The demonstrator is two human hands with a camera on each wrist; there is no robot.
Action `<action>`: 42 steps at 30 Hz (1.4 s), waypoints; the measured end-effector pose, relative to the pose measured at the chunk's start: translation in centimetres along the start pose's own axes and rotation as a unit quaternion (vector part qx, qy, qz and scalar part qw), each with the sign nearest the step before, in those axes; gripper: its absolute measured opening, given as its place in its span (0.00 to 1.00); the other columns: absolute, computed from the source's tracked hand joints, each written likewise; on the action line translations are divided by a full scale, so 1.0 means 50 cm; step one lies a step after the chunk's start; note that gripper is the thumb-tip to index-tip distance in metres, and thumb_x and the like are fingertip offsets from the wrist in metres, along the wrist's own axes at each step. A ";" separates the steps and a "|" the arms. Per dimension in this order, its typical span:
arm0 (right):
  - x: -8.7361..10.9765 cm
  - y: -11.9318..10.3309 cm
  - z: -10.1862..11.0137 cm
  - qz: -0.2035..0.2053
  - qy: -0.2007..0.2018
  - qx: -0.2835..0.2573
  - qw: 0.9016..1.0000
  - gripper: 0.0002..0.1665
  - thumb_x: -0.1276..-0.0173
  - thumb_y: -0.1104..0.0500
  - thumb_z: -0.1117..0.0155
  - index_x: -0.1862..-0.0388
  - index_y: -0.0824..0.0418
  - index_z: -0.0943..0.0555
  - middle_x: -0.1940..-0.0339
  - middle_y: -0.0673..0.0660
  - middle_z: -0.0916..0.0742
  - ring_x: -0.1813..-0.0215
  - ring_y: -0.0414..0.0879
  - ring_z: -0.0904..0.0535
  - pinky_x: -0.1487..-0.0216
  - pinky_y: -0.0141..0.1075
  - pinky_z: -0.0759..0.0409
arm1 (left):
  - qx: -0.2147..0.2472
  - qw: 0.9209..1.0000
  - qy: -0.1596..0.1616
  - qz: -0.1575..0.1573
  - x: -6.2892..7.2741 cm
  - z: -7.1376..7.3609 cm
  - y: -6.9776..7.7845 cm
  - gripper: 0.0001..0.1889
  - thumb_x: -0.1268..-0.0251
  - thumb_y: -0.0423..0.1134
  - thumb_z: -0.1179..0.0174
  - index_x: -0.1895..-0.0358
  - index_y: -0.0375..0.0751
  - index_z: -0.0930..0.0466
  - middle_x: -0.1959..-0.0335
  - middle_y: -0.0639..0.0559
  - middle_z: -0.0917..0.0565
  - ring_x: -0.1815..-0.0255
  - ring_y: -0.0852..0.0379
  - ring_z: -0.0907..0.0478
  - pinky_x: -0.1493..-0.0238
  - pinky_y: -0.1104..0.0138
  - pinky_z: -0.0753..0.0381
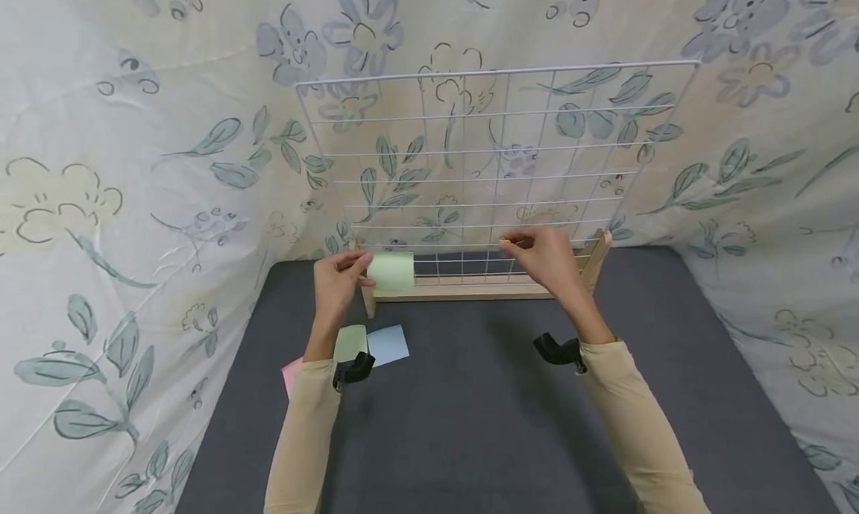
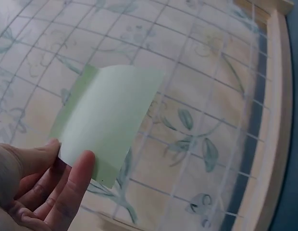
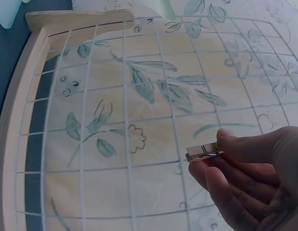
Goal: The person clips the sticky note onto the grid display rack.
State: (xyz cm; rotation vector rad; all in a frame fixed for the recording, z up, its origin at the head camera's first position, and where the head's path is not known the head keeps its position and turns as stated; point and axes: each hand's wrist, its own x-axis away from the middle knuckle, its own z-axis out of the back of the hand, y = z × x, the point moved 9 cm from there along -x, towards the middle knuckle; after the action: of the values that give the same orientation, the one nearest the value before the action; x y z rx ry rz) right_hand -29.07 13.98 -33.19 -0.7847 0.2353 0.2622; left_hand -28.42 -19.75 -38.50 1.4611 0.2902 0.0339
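Observation:
A slightly curved sheet of pale green paper [image 2: 108, 115] is pinched at its edge by my left hand [image 1: 338, 279], thumb on one side and fingers on the other. It is in front of the lower left of a white wire grid [image 1: 496, 177]. Between the thumb and fingers of my right hand [image 1: 545, 257] is a small wooden clothespin [image 3: 203, 151], its jaws pointing away from the palm. That hand is in front of the grid's lower right part. Whether the paper touches the wires I cannot tell.
The grid stands upright in a wooden base [image 1: 463, 293] on a dark table [image 1: 463, 417]. On the table near my left forearm lie another green sheet [image 1: 351, 342], a blue sheet [image 1: 388, 345] and a partly hidden pink sheet [image 1: 291, 374]. Floral cloth [image 1: 168, 126] hangs behind.

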 end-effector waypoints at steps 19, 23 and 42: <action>-0.059 -0.121 0.028 0.047 0.024 -0.074 0.996 0.12 0.34 0.59 0.30 0.55 0.66 0.13 0.64 0.61 0.10 0.68 0.51 0.13 0.71 0.32 0.14 | 0.040 0.996 0.034 -0.071 -0.040 -0.007 0.130 0.12 0.36 0.30 0.35 0.56 0.21 0.18 0.63 0.35 0.17 0.75 0.59 0.18 0.76 0.68 0.12; -0.073 -0.152 0.030 0.055 0.027 -0.079 0.995 0.12 0.34 0.59 0.30 0.55 0.65 0.13 0.63 0.61 0.10 0.67 0.51 0.13 0.70 0.33 0.14 | 0.043 0.995 0.030 -0.083 -0.047 -0.014 0.149 0.13 0.36 0.31 0.35 0.56 0.20 0.18 0.63 0.36 0.17 0.75 0.58 0.18 0.75 0.68 0.12; -0.137 -0.250 0.076 0.069 0.040 -0.131 0.988 0.11 0.37 0.61 0.28 0.58 0.68 0.12 0.64 0.63 0.10 0.68 0.54 0.13 0.69 0.26 0.16 | 0.056 0.989 0.032 -0.132 -0.080 -0.024 0.252 0.11 0.36 0.31 0.35 0.57 0.23 0.17 0.62 0.35 0.15 0.70 0.55 0.16 0.75 0.69 0.12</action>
State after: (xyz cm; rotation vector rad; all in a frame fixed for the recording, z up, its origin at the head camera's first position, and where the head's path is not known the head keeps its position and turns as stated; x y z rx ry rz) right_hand -31.14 7.23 -20.23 -1.0416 0.3366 0.3974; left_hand -30.62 -17.90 -25.54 1.5235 0.5435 -0.1529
